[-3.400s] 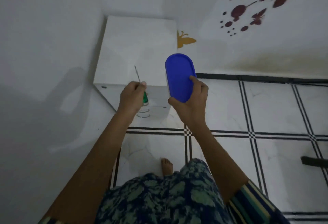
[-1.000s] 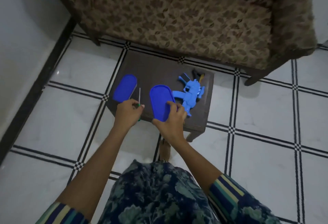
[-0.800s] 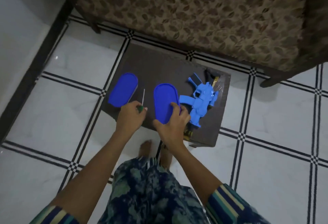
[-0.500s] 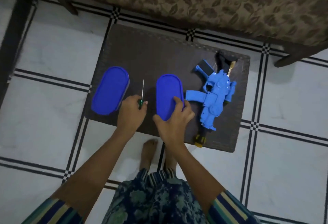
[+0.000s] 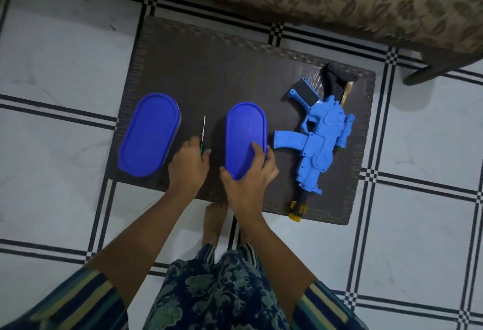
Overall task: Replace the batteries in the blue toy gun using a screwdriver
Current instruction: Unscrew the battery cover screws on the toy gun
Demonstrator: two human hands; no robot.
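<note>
Left hand (image 5: 187, 170) and right hand (image 5: 249, 178) both curled, gripping

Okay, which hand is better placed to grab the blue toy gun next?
Right. The right hand grips the middle blue container beside the toy gun and need only let go. The left hand holds the screwdriver, farther away.

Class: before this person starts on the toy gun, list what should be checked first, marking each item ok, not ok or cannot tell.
1. The screwdriver in hand: ok, the left hand grips it.
2. The right hand free: not ok, it holds the blue box.
3. The toy gun lying flat on the table, right of that box: ok.
4. Battery cover screw found: cannot tell, none visible.
5. Fresh batteries ready: cannot tell; the blue box and the second blue box are lidded.
</note>
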